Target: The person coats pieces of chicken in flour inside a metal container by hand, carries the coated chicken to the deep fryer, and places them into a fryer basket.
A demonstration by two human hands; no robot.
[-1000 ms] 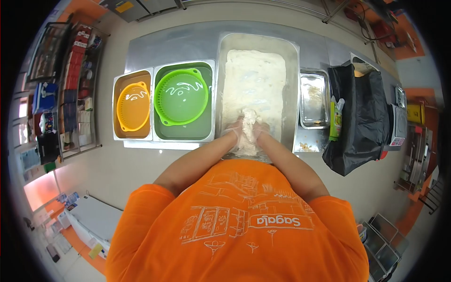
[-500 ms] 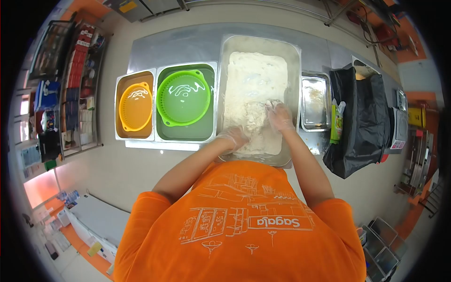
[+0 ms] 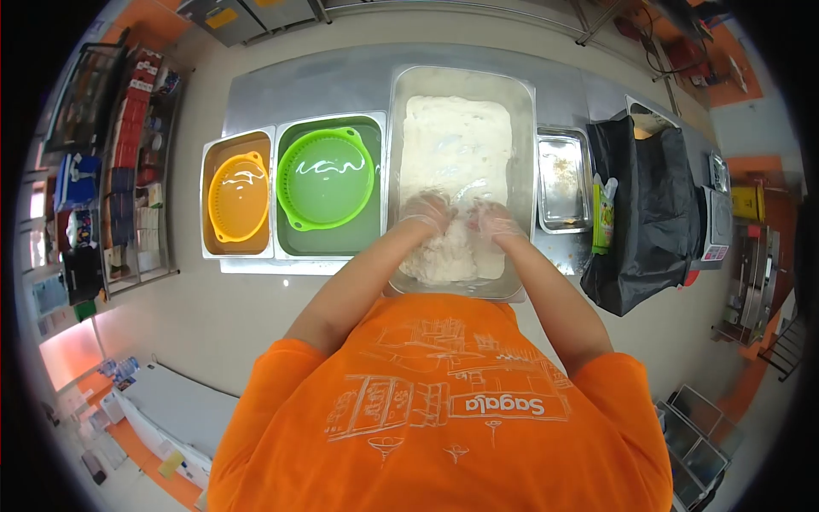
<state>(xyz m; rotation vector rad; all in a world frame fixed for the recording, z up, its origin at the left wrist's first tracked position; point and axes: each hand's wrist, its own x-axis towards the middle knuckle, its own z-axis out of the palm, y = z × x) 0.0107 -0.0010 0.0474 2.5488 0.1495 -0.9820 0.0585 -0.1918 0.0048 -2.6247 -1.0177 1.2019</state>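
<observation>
A deep metal tray (image 3: 522,179) holds a broad layer of pale, dough-like mass (image 3: 456,141). In its near half, my left hand (image 3: 426,213) and my right hand (image 3: 493,222), both in thin clear gloves, press into the mass from either side. Between and below them the surface is rough and lumpy. The far part looks smoother. The fingers of both hands are partly sunk in the mass and blurred, so their exact grip is unclear.
Left of the tray, a green strainer (image 3: 326,179) and a yellow strainer (image 3: 238,196) sit in metal pans of liquid. A small metal tray (image 3: 563,181), a green packet (image 3: 604,215) and a black bag (image 3: 644,205) stand to the right.
My hands were together around a raised clump, then parted. Now they are level with each other, my left hand farther forward and my right hand closer in and lower than half a second ago.
</observation>
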